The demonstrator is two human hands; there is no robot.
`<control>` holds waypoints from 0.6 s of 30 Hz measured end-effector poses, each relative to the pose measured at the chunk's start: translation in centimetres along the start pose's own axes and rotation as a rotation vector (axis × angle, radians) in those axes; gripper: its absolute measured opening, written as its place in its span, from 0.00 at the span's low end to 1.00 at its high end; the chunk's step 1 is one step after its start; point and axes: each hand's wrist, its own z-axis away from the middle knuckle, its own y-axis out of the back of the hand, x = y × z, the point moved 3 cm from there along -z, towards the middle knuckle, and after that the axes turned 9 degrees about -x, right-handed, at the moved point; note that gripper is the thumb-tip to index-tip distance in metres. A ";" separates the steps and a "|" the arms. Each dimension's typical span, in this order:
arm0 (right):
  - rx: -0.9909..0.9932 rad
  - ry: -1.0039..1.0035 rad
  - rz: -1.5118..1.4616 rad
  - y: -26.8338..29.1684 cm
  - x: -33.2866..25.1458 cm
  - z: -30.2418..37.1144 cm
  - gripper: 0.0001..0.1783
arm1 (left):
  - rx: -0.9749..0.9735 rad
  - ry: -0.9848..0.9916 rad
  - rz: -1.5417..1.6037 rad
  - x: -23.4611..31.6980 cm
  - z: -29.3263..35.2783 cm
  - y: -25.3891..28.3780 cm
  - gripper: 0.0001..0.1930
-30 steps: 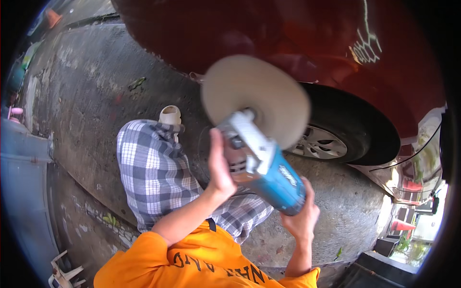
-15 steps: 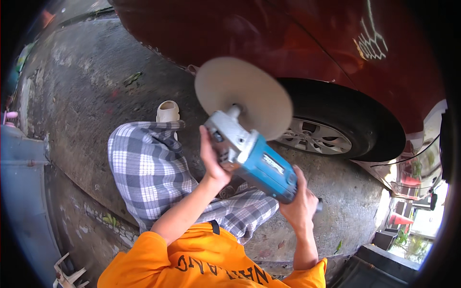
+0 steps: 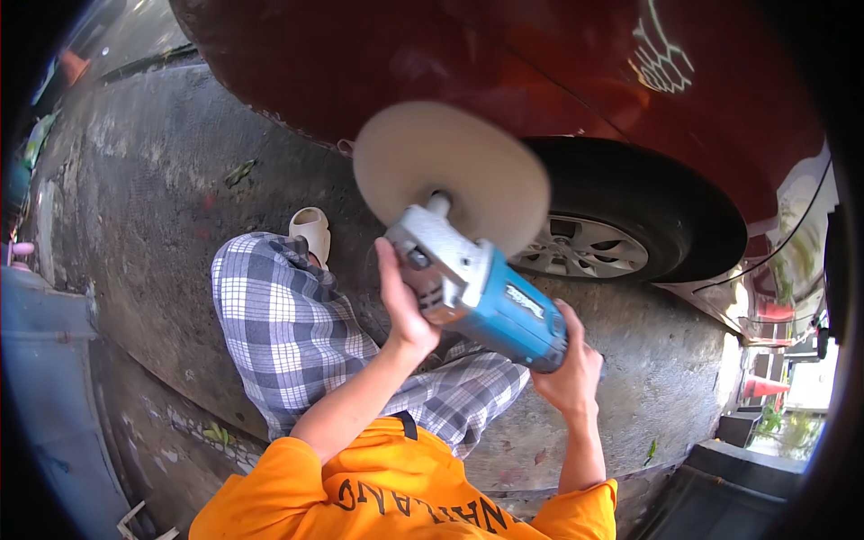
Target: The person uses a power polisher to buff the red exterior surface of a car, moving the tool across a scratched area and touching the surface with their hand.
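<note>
The left hand (image 3: 407, 313) holds the front of one blue polisher (image 3: 511, 308); the right hand (image 3: 573, 371) grips its back end. One round pale pad (image 3: 459, 162) is just past the left fingers; one cream shoe (image 3: 311, 232) is to their left. Past the right fingers are one wheel (image 3: 589, 250) and one red car (image 3: 540, 67).

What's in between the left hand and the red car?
The head view shows part of the polisher between the left hand and the car: its metal head and round pad. Whether the pad touches the car isn't clear.
</note>
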 end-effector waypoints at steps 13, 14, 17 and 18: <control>-0.071 -0.034 -0.159 -5.8 3.6 -1.7 0.49 | 0.110 -0.054 -0.239 -0.1 -0.5 2.0 0.32; -0.125 -0.037 -0.146 -6.8 3.4 -2.6 0.49 | 0.137 -0.069 -0.241 0.0 -1.0 3.9 0.32; -0.198 0.017 -0.144 -9.4 2.9 -5.6 0.50 | 0.182 -0.147 -0.277 1.2 -2.4 8.5 0.34; -0.222 0.039 -0.158 -10.1 2.9 -6.4 0.50 | 0.243 -0.206 -0.320 1.6 -2.6 8.6 0.34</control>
